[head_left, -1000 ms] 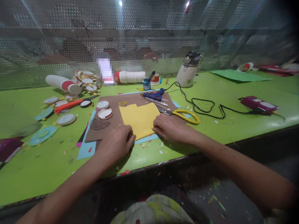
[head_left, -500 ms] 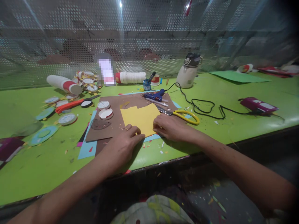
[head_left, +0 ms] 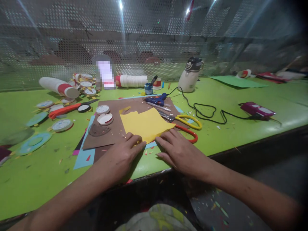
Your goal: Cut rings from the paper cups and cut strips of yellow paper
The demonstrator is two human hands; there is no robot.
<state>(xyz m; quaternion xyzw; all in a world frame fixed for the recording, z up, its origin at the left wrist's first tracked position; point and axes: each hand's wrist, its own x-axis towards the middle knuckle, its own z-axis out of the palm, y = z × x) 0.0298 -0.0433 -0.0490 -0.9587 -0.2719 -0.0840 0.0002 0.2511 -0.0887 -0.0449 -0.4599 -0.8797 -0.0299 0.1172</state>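
Note:
A yellow paper sheet point(head_left: 146, 124) lies on a brown sheet point(head_left: 113, 126) near the front edge of the green table point(head_left: 40, 173). My left hand point(head_left: 121, 155) is curled at the yellow sheet's near edge, thumb and fingers pinching it. My right hand point(head_left: 179, 150) lies flat on the table, fingers stretched out, its fingertips at the sheet's near right corner. Yellow-handled scissors point(head_left: 189, 120) and red-handled scissors point(head_left: 189, 133) lie just beyond my right hand.
A blue glue gun point(head_left: 156, 100) with a black cord point(head_left: 207, 112) lies behind the sheets. White lids point(head_left: 104, 118), paper discs point(head_left: 61, 124), stacked cups point(head_left: 59, 86), a white flask point(head_left: 191, 75) and a purple case point(head_left: 256, 109) stand around. A mesh wall closes the back.
The yellow sheet has turned and slid slightly right. My right hand drew back toward the table edge and flattened, uncovering the red-handled scissors. My left hand moved right along the sheet's near edge.

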